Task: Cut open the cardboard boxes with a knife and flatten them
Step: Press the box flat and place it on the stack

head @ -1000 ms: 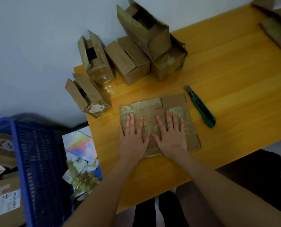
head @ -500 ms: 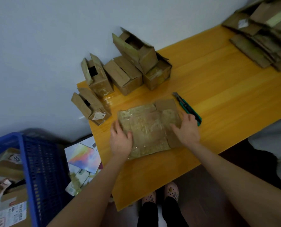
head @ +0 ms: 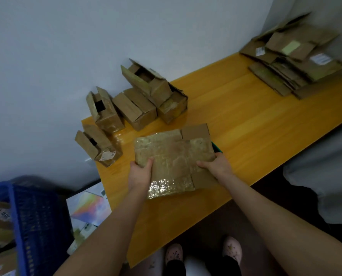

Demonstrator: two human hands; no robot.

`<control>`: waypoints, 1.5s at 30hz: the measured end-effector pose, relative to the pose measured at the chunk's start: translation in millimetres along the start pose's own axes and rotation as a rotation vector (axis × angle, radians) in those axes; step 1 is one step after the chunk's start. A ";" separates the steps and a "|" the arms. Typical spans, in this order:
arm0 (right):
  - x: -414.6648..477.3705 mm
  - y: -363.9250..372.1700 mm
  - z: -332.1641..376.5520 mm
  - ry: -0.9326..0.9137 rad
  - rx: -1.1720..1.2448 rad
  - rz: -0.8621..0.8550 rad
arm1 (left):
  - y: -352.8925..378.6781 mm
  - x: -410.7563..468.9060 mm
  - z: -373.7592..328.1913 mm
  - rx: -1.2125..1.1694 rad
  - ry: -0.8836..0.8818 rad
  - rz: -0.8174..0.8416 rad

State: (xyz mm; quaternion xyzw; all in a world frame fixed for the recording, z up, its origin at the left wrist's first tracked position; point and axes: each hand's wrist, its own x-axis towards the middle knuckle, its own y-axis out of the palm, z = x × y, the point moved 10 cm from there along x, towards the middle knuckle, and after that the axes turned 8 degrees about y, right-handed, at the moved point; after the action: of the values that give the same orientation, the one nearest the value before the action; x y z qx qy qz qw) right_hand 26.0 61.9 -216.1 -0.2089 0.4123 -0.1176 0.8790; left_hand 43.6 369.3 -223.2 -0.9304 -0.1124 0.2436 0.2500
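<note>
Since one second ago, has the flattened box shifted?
Yes, rightward: the flattened box now overlaps the green knife, which earlier lay clear to its right.

Brown flattened box [head: 174, 158] under glossy tape; orange-yellow table [head: 246, 120]; blue crate [head: 36, 222]; pink slippers [head: 174, 253]; grey-white wall [head: 66, 46].

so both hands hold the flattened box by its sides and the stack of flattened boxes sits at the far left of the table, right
Not quite: the head view shows the stack of flattened boxes at the far right of the table, not the left. The rest holds: the left hand and right hand hold the flattened box by its sides.
</note>
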 end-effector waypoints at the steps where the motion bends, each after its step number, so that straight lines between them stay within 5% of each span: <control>1: 1.3 -11.6 5.4 -0.019 0.020 -0.008 | 6.0 -1.7 -12.5 0.003 0.010 -0.007; 24: 110.9 -382.3 -5.3 -0.202 0.088 -0.079 | 297.4 -100.8 -275.4 -0.062 0.172 -0.016; 35: 228.4 -494.1 89.7 -0.243 0.049 -0.187 | 407.2 -15.0 -414.6 -0.198 0.205 0.016; 45: 316.5 -607.5 182.2 -0.276 -0.234 -0.479 | 483.2 31.0 -529.4 -0.453 0.211 0.060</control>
State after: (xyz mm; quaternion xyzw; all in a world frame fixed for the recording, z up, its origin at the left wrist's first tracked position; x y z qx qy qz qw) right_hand 346.2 -546.5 -43.6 -0.4140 0.2385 -0.2440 0.8439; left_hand 381.9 -248.3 -86.3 -0.9858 -0.1098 0.1210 0.0380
